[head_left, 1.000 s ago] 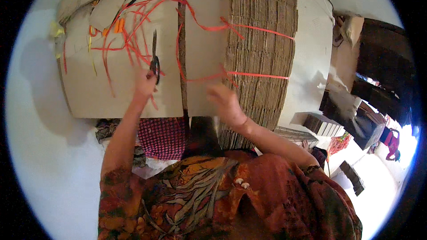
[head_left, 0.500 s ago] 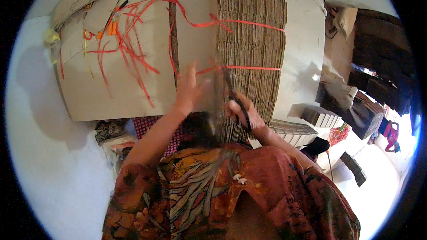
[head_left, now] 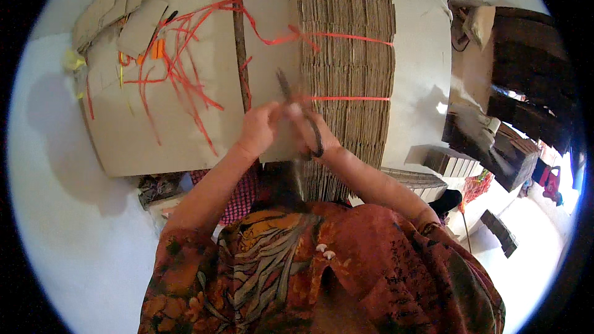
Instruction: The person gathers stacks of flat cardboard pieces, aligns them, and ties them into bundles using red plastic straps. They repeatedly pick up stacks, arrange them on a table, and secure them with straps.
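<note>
My right hand [head_left: 318, 135] is closed round a pair of dark scissors [head_left: 284, 85]. Their blades point away from me, and a loop handle shows beside my fingers. My left hand [head_left: 261, 128] meets the right one, fingers curled and pinched together; blur hides what they hold. Just right of both hands stands a long bundle of brown cardboard pieces [head_left: 346, 71], packed on edge. A near red strap [head_left: 352, 98] runs across it and ends by my hands. Farther off, a second red strap [head_left: 356, 38] crosses the bundle, its knot and loose tail at the left edge.
Loose red strips [head_left: 185, 77] lie over the cardboard-covered surface [head_left: 154, 154] at left, with an orange-handled tool [head_left: 158, 49] among them. A dark bar [head_left: 240, 37] runs away from me. Cardboard bundles [head_left: 450, 162] and a tangle of red strips [head_left: 477, 185] are at right.
My right hand has drawn the scissors left, off the bundle's edge. My left hand has gone from spread fingers to a pinch and come against the right hand.
</note>
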### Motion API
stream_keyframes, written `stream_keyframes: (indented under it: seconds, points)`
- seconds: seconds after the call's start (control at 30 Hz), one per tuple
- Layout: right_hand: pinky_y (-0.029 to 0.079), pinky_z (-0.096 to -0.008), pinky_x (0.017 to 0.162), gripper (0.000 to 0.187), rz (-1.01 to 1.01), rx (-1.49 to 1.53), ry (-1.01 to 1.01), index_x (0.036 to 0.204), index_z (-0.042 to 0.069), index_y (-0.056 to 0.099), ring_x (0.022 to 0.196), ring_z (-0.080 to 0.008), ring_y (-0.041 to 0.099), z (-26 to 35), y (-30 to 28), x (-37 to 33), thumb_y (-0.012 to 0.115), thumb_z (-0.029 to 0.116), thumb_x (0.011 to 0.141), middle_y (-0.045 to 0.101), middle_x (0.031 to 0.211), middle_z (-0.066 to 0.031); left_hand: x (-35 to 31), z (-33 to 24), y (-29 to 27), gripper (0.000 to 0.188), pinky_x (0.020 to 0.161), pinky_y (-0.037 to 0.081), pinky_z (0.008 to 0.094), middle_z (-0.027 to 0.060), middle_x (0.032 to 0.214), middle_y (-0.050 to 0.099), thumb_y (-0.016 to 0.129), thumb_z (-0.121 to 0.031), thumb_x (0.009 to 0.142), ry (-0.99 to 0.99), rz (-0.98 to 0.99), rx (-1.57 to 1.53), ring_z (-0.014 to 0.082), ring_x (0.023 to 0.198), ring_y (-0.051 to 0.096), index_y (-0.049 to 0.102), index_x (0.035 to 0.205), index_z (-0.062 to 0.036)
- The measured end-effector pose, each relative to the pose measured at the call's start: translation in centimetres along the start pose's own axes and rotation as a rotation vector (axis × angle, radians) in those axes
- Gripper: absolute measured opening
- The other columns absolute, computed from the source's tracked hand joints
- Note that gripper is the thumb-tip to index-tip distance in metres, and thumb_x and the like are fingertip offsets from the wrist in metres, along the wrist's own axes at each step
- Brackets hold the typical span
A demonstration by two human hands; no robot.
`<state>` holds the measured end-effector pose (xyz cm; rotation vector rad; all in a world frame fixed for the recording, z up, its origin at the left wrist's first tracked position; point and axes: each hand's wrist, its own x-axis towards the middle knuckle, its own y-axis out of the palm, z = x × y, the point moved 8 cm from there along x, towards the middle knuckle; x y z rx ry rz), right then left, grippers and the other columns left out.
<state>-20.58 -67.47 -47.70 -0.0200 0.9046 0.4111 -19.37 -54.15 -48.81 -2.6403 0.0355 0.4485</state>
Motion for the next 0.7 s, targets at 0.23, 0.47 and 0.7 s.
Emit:
stream_keyframes:
  seconds: [0.23, 0.47, 0.7]
  points:
    - [0.032, -0.0259, 0.046, 0.051, 0.110, 0.225, 0.075, 0.102, 0.008, 0.051, 0.053, -0.0100, 0.039, 1.6, 0.6, 1.4, 0.041, 0.056, 0.086, 0.041, 0.063, 0.0018, 10.3, -2.8, -3.6, 0.022, 0.065, 0.045, 0.0395, 0.0099, 0.082, 0.062, 0.057, -0.023, 0.080, 0.284, -0.251, 0.336, 0.0320, 0.078, 0.059, 0.057, 0.097, -0.0076]
    - [0.033, -0.0272, 0.045, 0.064, 0.017, 0.180, 0.130, 0.100, 0.005, 0.046, 0.051, -0.0123, 0.039, 6.3, 1.7, 5.4, 0.044, 0.065, 0.079, 0.043, 0.066, -0.0022, 11.6, 1.0, -4.9, 0.016, 0.064, 0.045, 0.0395, 0.0140, 0.085, 0.061, 0.054, -0.024, 0.083, 0.007, 0.092, 0.375, 0.0308, 0.078, 0.059, 0.061, 0.091, -0.0116]
    - [0.035, -0.0362, 0.041, 0.076, -0.222, 0.096, 0.114, 0.120, 0.012, 0.047, 0.045, -0.0173, 0.043, 7.1, -0.3, 11.9, 0.038, 0.072, 0.076, 0.047, 0.062, -0.0070, 10.4, 0.9, -6.0, 0.020, 0.070, 0.047, 0.0385, 0.0124, 0.082, 0.063, 0.055, -0.027, 0.082, 0.040, -0.043, 0.619, 0.0318, 0.081, 0.060, 0.063, 0.089, -0.0100]
